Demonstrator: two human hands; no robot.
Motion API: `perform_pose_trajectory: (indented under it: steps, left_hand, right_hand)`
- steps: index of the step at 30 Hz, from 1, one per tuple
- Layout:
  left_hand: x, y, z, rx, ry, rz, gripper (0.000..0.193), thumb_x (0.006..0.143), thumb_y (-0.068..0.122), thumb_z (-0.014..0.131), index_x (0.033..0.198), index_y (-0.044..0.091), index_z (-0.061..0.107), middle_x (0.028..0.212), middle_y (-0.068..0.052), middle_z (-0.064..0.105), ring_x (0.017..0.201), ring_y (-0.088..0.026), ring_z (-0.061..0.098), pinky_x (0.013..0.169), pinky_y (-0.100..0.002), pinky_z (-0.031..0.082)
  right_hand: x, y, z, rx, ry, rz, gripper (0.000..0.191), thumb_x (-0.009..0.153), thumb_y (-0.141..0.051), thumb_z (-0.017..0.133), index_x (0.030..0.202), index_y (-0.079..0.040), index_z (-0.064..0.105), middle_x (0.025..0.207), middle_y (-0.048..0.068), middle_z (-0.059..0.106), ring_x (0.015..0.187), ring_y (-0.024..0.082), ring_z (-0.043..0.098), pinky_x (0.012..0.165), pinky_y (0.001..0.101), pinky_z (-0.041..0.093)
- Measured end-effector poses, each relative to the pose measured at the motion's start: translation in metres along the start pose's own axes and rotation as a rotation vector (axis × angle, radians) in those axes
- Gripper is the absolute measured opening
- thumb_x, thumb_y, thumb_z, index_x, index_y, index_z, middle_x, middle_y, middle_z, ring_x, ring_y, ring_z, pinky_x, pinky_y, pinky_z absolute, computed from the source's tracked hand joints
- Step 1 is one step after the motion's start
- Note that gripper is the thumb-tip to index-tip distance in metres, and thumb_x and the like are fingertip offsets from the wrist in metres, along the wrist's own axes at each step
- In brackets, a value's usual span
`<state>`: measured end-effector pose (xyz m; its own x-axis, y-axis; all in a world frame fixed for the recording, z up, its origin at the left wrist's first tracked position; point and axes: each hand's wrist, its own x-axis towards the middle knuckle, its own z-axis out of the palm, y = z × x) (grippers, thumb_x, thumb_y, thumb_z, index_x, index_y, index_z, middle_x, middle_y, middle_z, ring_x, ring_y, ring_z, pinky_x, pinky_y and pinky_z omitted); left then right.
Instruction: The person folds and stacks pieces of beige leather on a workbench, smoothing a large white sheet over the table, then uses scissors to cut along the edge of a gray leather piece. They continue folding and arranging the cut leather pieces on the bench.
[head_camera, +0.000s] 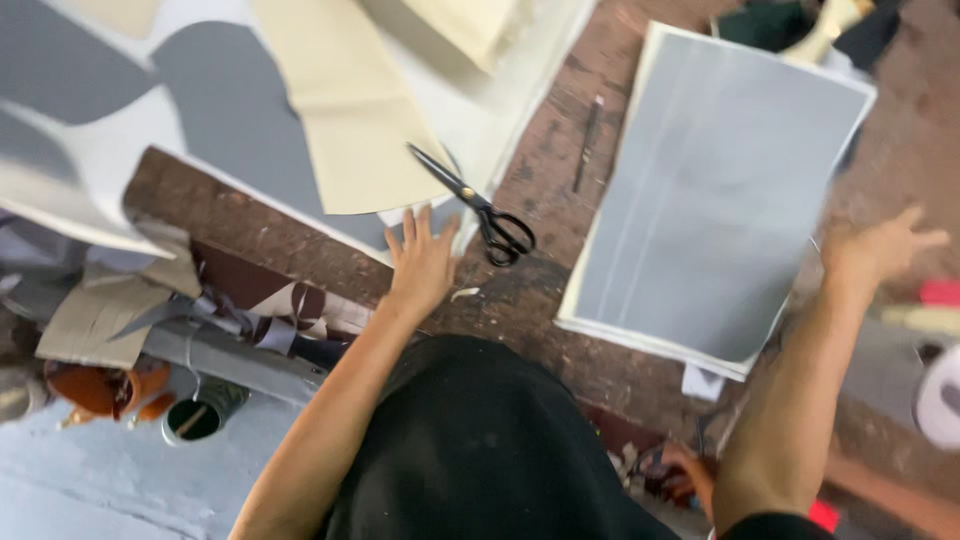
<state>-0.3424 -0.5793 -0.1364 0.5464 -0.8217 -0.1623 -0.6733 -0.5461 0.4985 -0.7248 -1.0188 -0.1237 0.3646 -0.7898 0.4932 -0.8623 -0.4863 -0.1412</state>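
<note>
My left hand (420, 258) lies flat with fingers spread on the edge of a white and grey sheet (230, 120) on the brown worktable (550, 300). Black scissors (480, 208) lie just right of that hand, blades pointing up-left, partly on a cream cut piece (345, 110). My right hand (880, 248) reaches out to the right, fingers apart, holding nothing, beside the right edge of a stack of grey sheets (710, 190).
A thin dark tool (587, 142) lies on the table between the scissors and the grey stack. Scraps, cardboard and an orange pot (105, 388) sit under the table at left. Red and white objects (940, 370) are blurred at the right edge.
</note>
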Motion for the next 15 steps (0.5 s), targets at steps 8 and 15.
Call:
perform_pose_trajectory:
  steps: [8, 15]
  left_hand:
    - [-0.066, -0.055, 0.043, -0.133, 0.176, -0.153, 0.041, 0.093, 0.012, 0.064, 0.134, 0.012, 0.063, 0.15, -0.02, 0.042, 0.146, -0.042, 0.036, 0.118, -0.066, 0.03]
    - [-0.118, -0.096, 0.003, -0.274, 0.439, -0.431, 0.039, 0.09, 0.007, 0.067, 0.129, 0.007, 0.067, 0.149, -0.025, 0.046, 0.134, -0.043, 0.049, 0.111, -0.054, 0.041]
  right_hand:
    - [-0.125, -0.251, 0.073, 0.563, -0.637, -0.165, 0.036, 0.087, -0.006, 0.075, 0.122, -0.009, 0.067, 0.101, 0.017, 0.054, 0.088, 0.03, 0.057, 0.079, 0.0442, 0.049]
    - [-0.188, -0.349, 0.032, 0.314, -0.791, -0.284, 0.056, 0.078, -0.012, 0.075, 0.131, -0.011, 0.058, 0.121, 0.024, 0.052, 0.108, 0.047, 0.052, 0.084, 0.059, 0.047]
